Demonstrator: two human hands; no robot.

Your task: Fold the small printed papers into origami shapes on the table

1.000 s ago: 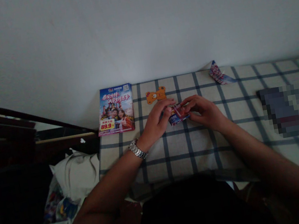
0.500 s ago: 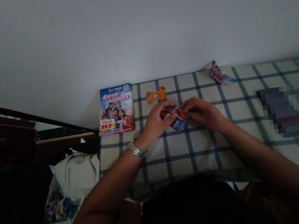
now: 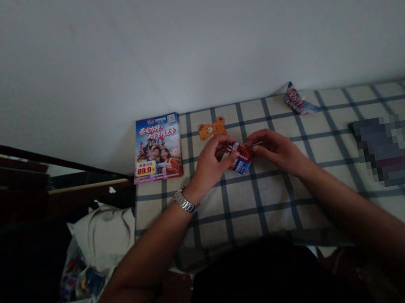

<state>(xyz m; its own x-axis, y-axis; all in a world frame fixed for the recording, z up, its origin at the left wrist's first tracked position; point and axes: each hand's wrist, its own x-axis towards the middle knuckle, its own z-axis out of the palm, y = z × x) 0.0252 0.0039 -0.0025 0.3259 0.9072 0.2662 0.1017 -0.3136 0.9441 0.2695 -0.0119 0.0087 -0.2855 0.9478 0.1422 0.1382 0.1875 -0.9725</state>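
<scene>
Over the checked cloth, both hands meet at a small folded flyer [image 3: 241, 160] printed in blue, red and white. My left hand [image 3: 216, 160], with a metal watch [image 3: 186, 201] on its wrist, grips the paper's left side between thumb and fingers. At the paper's upper right edge, the thumb and bent fingers of my right hand [image 3: 276, 151] pinch it; the exact contact is too small to make out. Behind my left hand lies an orange bear figure [image 3: 212, 129], flat on the cloth.
A stack of flyers [image 3: 157, 149] lies at the table's left end. Against the wall stands another folded flyer [image 3: 297, 101]. A blurred dark flat object [image 3: 385, 150] rests at the right. Below the left edge is a white bag [image 3: 105, 236] among other items.
My right hand's fingers have straightened and drawn slightly back, showing more of the folded flyer's red part. The flyer has turned a little. My left hand stays nearly in place.
</scene>
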